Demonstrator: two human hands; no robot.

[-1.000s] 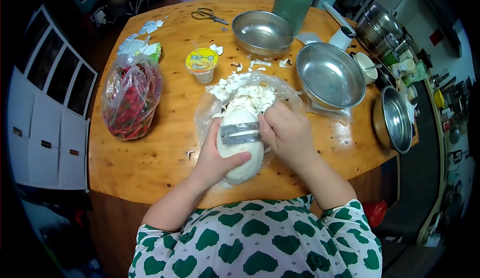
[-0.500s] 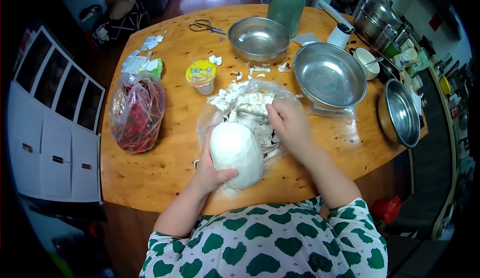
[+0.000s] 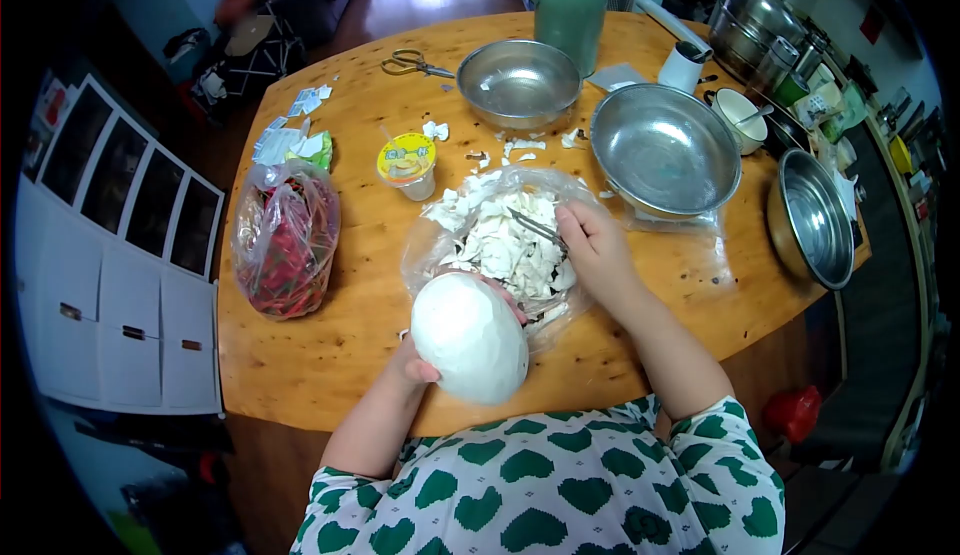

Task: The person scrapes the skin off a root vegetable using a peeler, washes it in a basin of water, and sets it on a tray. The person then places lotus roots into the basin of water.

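Note:
My left hand (image 3: 418, 360) is wrapped round a large, smooth white peeled root vegetable (image 3: 468, 340), some of its fingers hidden beneath. My right hand (image 3: 598, 253) grips a metal peeler (image 3: 537, 225) by its handle end. The peeler's blade end points left, over a heap of white peelings (image 3: 505, 240), apart from the vegetable. Those peelings, some with dark skin, lie on an opened clear plastic bag (image 3: 423, 245) beyond the vegetable.
Left on the wooden table (image 3: 370, 275) sits a plastic bag of red chillies (image 3: 288, 255). A yellow-lidded cup (image 3: 407, 163), scissors (image 3: 415, 62), a metal colander (image 3: 520, 83) and a green thermos (image 3: 570, 15) stand farther back. Metal bowls (image 3: 665, 150) are at the right.
The vegetable has been turned and tilted in my left hand and sits slightly lower. My right hand has shifted a little right and down, and the peeler shows more sharply.

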